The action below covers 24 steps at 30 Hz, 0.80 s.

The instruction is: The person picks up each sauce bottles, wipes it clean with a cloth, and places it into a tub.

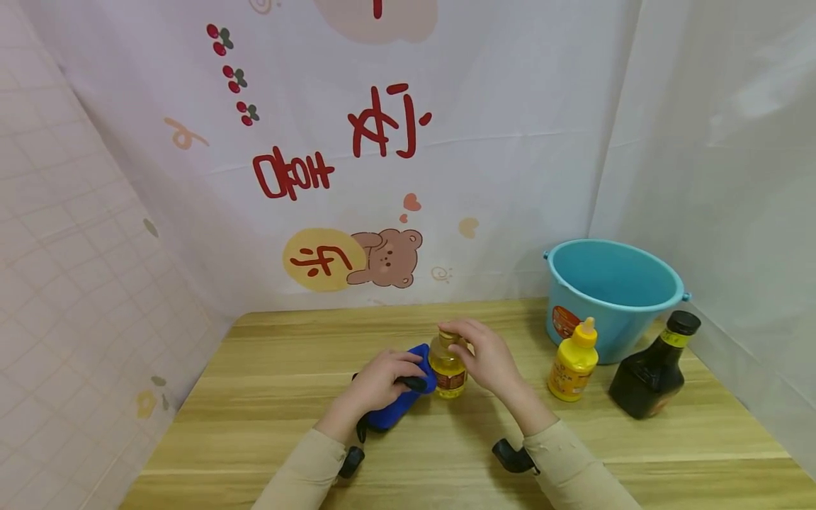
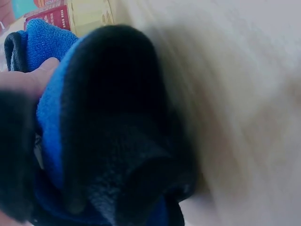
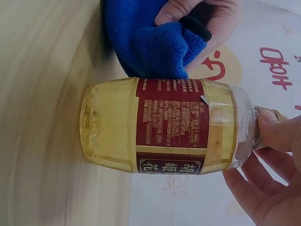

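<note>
Two bottles (image 1: 574, 365) (image 1: 649, 375) stand before a blue bucket (image 1: 618, 326), right of the hands (image 1: 390, 379) (image 1: 489, 358).

Upright, its neck gripped by the right hand (image 1: 486, 358), is a clear bottle (image 3: 171, 126) of yellow liquid, red-labelled; beside it, a blue, black-edged cloth (image 1: 397, 409) bunches in the left hand (image 1: 381, 382).

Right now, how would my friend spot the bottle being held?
Find the wooden table. There, the right hand holds a bottle by its top, beside a blue cloth. It's clear, with golden liquid and a red label, unlike the yellow squeeze bottle and dark bottle.
</note>
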### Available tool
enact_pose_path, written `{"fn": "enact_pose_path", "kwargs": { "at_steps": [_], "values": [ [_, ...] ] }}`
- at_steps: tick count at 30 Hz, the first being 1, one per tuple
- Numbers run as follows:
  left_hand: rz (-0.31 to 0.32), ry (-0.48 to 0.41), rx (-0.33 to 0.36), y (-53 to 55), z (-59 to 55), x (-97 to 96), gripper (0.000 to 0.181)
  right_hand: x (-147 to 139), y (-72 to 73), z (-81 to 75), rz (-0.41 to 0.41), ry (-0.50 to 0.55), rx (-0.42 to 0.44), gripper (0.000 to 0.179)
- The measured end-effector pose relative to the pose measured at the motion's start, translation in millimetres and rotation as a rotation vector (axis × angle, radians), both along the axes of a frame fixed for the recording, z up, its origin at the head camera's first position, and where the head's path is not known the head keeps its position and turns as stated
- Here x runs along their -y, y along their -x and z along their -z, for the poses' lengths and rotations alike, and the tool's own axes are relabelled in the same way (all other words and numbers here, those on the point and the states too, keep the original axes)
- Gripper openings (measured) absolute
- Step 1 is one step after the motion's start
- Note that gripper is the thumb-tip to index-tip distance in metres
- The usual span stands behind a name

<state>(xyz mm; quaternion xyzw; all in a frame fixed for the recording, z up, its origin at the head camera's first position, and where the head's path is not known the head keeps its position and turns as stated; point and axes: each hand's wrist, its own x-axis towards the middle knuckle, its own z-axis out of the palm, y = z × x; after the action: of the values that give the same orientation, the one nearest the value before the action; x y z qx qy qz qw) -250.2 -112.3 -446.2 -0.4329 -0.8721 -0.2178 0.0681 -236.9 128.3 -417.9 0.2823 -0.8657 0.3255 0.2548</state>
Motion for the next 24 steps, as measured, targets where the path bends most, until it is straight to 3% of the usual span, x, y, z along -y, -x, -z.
{"fn": "enact_pose_path", "kwargs": {
  "at_steps": [7, 17, 20, 24],
  "values": [
    [-0.013, 0.107, -0.013, 0.3, 3.3, -2.9, 0.030, 0, 1.1, 1.8, 0.000, -0.003, -0.005, 0.037],
    [-0.003, 0.174, -0.061, 3.1, 1.1, -2.7, 0.027, -1, 2.2, 0.6, 0.001, 0.001, -0.013, 0.038],
    [0.010, 0.157, -0.063, 8.7, -4.6, 4.0, 0.028, 0, 2.0, 0.3, 0.001, -0.007, -0.004, 0.037],
    [0.001, 0.049, -0.019, 17.9, -23.4, 13.0, 0.033, 0, 1.4, 0.2, 0.006, -0.002, 0.008, 0.037]
  ]
}}
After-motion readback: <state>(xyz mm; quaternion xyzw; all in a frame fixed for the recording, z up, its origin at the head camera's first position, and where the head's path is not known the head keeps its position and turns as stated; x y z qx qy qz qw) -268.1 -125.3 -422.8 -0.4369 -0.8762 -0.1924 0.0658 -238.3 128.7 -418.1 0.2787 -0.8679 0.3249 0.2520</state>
